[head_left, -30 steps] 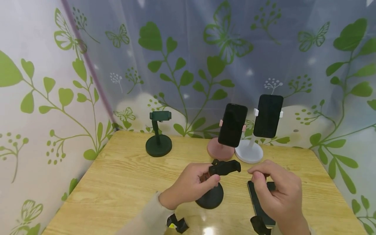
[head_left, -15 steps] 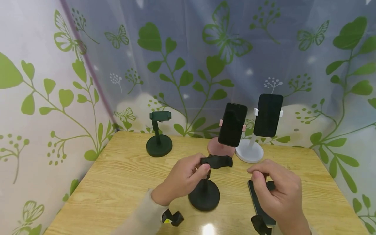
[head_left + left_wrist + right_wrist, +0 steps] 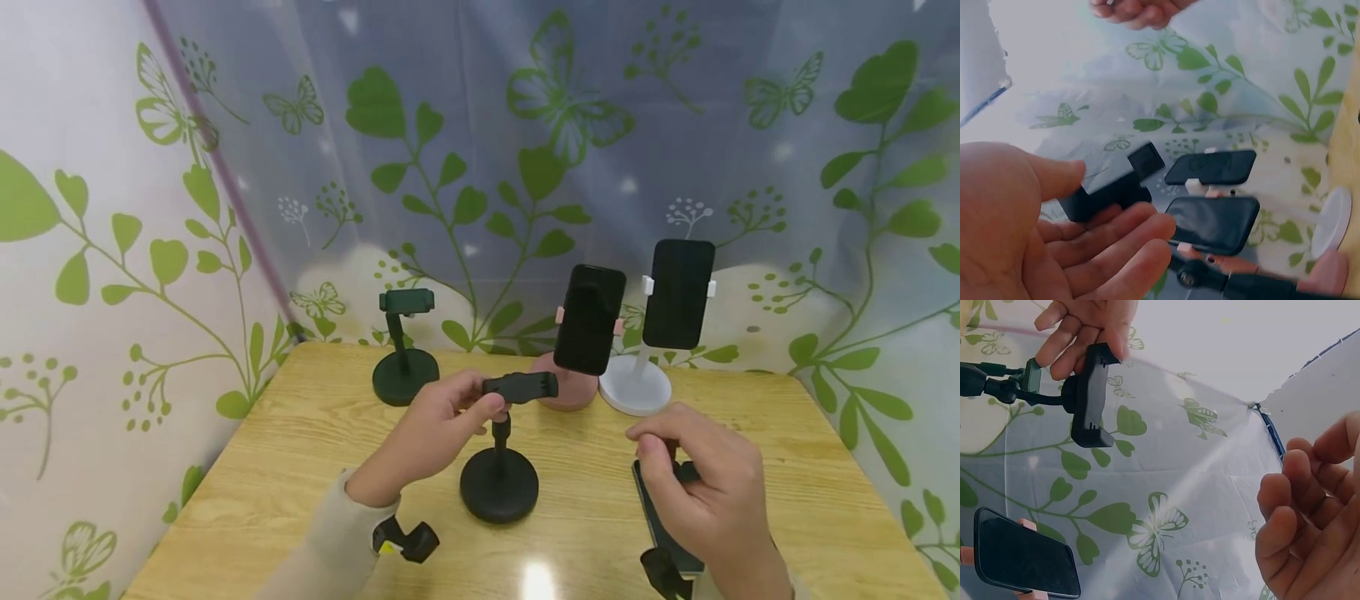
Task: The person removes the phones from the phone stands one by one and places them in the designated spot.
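My left hand [image 3: 431,427] pinches the left end of the black clamp [image 3: 525,388] on top of a black phone stand [image 3: 498,490]. The stand's round base rests on the table, its stem upright. In the left wrist view the thumb lies on one side of the clamp [image 3: 1113,192], with fingers beneath it; no phone sits in it. My right hand [image 3: 712,487] hovers at the right, fingers loosely bent and holding nothing, as the right wrist view also shows. Below it lies a dark phone [image 3: 663,533], partly hidden by the hand.
Behind stand a pink phone stand [image 3: 572,392] bearing a phone [image 3: 590,321] and a white phone stand [image 3: 636,387] bearing another phone [image 3: 679,293]. A dark green phone stand [image 3: 405,377] without a phone stands back left. A patterned cloth [image 3: 465,125] hangs behind the wooden table [image 3: 300,467].
My left hand has moved left and away from me, taking the black stand along; its clamp has turned and now faces more squarely forward. My right hand has stayed almost in place.
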Tool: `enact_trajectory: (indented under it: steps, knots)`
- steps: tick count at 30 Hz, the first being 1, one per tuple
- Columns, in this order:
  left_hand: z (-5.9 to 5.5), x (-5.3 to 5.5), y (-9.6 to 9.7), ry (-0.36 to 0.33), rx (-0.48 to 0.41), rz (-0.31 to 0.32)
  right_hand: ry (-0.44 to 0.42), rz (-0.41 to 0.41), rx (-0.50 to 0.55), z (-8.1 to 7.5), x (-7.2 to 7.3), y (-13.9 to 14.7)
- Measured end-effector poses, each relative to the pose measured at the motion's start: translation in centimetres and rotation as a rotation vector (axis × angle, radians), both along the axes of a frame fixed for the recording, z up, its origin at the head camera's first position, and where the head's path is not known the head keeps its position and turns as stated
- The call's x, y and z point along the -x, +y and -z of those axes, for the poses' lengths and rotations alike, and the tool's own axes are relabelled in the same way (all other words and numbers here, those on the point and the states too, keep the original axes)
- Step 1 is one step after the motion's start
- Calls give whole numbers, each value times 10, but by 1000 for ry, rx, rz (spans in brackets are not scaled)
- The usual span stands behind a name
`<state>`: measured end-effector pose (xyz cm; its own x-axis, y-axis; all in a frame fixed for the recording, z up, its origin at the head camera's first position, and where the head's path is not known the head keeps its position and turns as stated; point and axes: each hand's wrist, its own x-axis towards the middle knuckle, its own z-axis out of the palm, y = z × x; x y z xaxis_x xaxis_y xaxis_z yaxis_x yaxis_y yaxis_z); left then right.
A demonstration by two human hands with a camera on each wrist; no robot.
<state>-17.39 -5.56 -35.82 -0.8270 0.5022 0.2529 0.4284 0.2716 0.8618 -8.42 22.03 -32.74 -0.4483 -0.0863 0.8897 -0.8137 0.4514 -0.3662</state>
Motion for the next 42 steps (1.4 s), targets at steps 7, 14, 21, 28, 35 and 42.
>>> enact_trajectory:
  steps: [7, 14, 21, 28, 35, 42]
  knots:
    - [1, 4, -7, -44, -41, 12, -2, -14, 0, -1, 0, 1]
    - [8, 13, -4, -14, -32, -12, -4, -9, -9, -3, 0, 1]
    - [16, 29, 0, 7, -47, -108, 3, -1, -7, -3, 0, 2]
    - [26, 40, -1, 1, -84, -183, 3, -25, -4, -2, 1, 0]
    - [37, 53, -5, -27, -124, -209, 2, -38, -39, 1, 3, -4]
    - [47, 66, -2, -22, -190, -244, -38, -7, -68, 2, 1, -5]
